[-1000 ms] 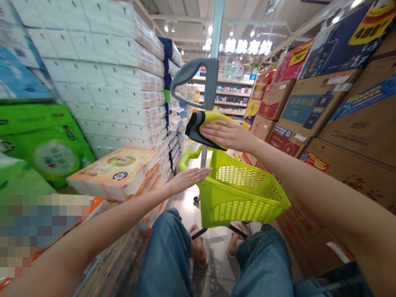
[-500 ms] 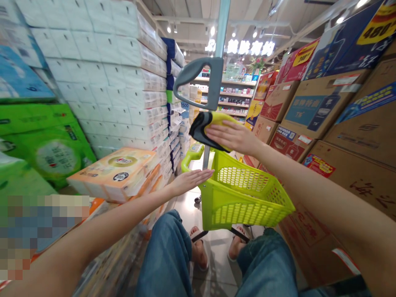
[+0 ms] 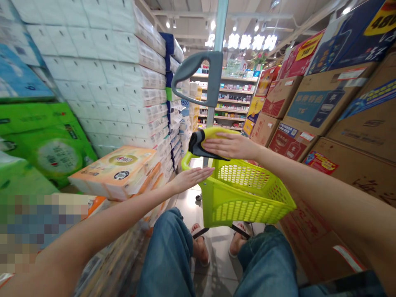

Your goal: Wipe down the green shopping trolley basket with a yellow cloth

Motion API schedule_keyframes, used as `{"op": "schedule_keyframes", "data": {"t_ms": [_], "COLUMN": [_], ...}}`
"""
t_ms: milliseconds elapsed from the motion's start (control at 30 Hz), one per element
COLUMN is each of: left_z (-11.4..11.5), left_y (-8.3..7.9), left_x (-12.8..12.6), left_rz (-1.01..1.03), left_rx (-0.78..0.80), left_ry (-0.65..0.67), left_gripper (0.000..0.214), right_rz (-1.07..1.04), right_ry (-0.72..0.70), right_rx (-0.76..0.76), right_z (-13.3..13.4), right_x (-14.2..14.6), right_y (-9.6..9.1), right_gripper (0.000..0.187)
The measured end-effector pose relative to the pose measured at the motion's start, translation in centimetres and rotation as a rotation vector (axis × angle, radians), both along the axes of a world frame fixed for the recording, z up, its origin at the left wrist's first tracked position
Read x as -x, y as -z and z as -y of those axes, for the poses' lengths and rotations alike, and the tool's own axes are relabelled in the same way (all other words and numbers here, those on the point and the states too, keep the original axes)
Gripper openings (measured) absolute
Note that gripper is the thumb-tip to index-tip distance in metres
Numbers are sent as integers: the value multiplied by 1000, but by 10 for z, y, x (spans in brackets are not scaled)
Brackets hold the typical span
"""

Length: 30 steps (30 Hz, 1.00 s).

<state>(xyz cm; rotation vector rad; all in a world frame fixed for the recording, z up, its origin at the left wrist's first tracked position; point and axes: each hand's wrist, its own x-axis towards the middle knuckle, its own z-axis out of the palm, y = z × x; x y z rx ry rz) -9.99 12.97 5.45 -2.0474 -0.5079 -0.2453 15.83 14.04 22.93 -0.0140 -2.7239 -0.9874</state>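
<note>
Down has come my right hand [image 3: 231, 147] with the yellow and dark grey cloth [image 3: 202, 142]: half a second ago both sat just under the grey handle [image 3: 198, 74], and now they are at the far rim of the lime-green basket [image 3: 247, 202], with the cloth against the upright pole [image 3: 210, 117] where it meets the rim. The right fingers [image 3: 214, 144] lie stretched flat across the top of the cloth. The thumb is hidden beneath, so I cannot tell whether the cloth is pinched or only pressed.

My left hand [image 3: 189, 178] has hardly shifted. It hovers flat, palm turned up a little, with the fingers [image 3: 204, 171] straight and together, holding nothing. Their tips are just beside the basket's near left corner.

To the left an orange pack [image 3: 115, 168] tops a low pile before tall stacks of white tissue packs [image 3: 102, 70]. Cardboard boxes [image 3: 312, 103] line the right side. Below, I see jeans and sandalled feet [image 3: 201, 245] on the tiled floor [image 3: 216, 272].
</note>
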Motion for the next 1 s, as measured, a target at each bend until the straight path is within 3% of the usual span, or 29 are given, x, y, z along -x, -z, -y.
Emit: {"op": "schedule_keyframes", "data": {"t_ms": [67, 133, 200, 333, 400, 500, 600, 667, 767, 900, 933, 1000], "left_z": [3, 5, 4, -3, -5, -1, 6, 9, 8, 1, -1, 0], "left_y": [-3, -4, -2, 6, 7, 2, -5, -7, -5, 3, 4, 3], "left_x": [-1, -1, 0, 2, 3, 1, -1, -2, -1, 1, 1, 1], "left_rz": [-5, -4, -4, -28, -43, -45, -22, -8, -7, -10, -9, -4], "left_rx": [-61, -86, -77, 18, 58, 23, -45, -60, -52, -4, 10, 25], "left_ry": [-10, -11, -13, -7, -12, -30, -27, -12, -8, -1, 6, 9], "left_gripper": [59, 59, 59, 58, 57, 60, 61, 61, 61, 59, 59, 60], "right_rz": [-126, -258, -290, -42, 53, 75, -88, -222, -289, -41, 16, 79], "right_ry": [76, 127, 134, 3, -56, -47, 51, 92, 80, -53, -92, -122], "right_rx": [35, 32, -29, -149, -155, -88, 3, 24, 0, -106, -133, -175], "right_z": [0, 3, 6, 9, 7, 2, -1, 0, 2, 2, 1, -1], "right_x": [3, 8, 12, 15, 12, 8, 6, 8, 13, 15, 13, 10], "right_y": [-26, -33, -16, 43, 51, 20, -26, -40, -17, 38, 43, 36], "right_gripper": [60, 58, 54, 45, 44, 48, 52, 52, 51, 48, 47, 47]}}
